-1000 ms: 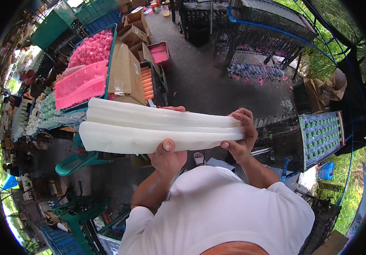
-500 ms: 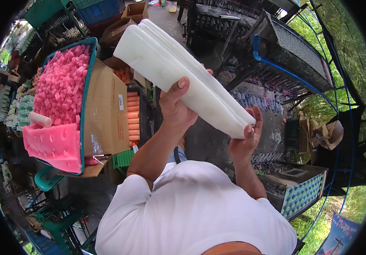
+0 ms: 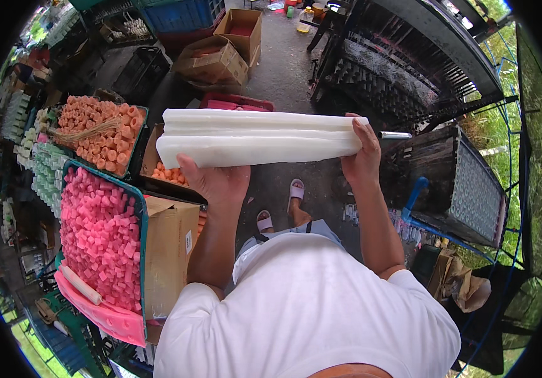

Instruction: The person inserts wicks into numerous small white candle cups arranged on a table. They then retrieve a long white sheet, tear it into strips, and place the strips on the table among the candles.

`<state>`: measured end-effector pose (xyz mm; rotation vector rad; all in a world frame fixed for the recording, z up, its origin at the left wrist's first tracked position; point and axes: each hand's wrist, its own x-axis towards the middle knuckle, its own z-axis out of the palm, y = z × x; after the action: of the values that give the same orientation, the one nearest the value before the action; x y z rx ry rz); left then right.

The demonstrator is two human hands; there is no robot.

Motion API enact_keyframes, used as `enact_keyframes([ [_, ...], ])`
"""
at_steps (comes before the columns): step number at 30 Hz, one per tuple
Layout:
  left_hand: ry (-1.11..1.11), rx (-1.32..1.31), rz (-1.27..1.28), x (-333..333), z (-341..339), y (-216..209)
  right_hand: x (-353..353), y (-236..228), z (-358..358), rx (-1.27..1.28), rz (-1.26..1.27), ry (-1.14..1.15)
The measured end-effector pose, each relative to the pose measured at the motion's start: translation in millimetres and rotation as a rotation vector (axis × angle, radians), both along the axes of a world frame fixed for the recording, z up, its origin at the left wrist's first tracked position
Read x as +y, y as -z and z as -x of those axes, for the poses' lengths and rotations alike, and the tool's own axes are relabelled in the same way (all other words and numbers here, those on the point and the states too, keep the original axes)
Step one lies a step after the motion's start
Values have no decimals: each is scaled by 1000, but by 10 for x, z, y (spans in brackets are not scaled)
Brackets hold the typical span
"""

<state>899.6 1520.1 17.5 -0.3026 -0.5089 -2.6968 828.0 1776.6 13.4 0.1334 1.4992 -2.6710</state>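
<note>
A stack of long white wax slabs (image 3: 258,140) is held level in front of my chest, spanning both hands. My left hand (image 3: 222,183) grips the left part from below, its thumb on the near face and its fingers mostly hidden underneath. At the narrower right end, my right hand (image 3: 361,154) is closed round the slabs, thumb and palm against that end. The slabs lie one against another with slightly uneven, rounded edges.
To my left a teal tray of pink wax cubes (image 3: 101,233) rests beside a cardboard box (image 3: 171,252). Beyond it stands a tray of orange pieces (image 3: 98,129). Open boxes (image 3: 213,63) lie ahead. At right are dark metal racks (image 3: 390,69) and a blue pipe (image 3: 417,192).
The white slabs have swung from a steep diagonal to nearly level, their right end rising. My view has turned toward the right, and my feet now show below the slabs.
</note>
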Motion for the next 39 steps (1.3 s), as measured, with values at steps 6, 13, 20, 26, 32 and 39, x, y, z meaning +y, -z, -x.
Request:
enact_keyframes([
  [6, -322, -170, 60, -39, 234, 53, -629, 268, 1629, -196, -46, -481],
  [13, -405, -321, 28, -156, 316, 449, -1310, 436, 2540, -269, -85, -817],
  [20, -394, -348, -85, -217, 1101, 744, -1291, 781, 3289, -428, -69, -816],
  [26, -462, -252, -136, -441, 2101, 699, -1391, 777, 4472, -355, 44, -698],
  [32, -479, -245, -306, -578, 3714, 783, -1638, 985, 6214, -333, 94, -772],
  [39, -397, -395, -252, -618, 5585, 678, -1839, 737, 8209, -289, 396, -678],
])
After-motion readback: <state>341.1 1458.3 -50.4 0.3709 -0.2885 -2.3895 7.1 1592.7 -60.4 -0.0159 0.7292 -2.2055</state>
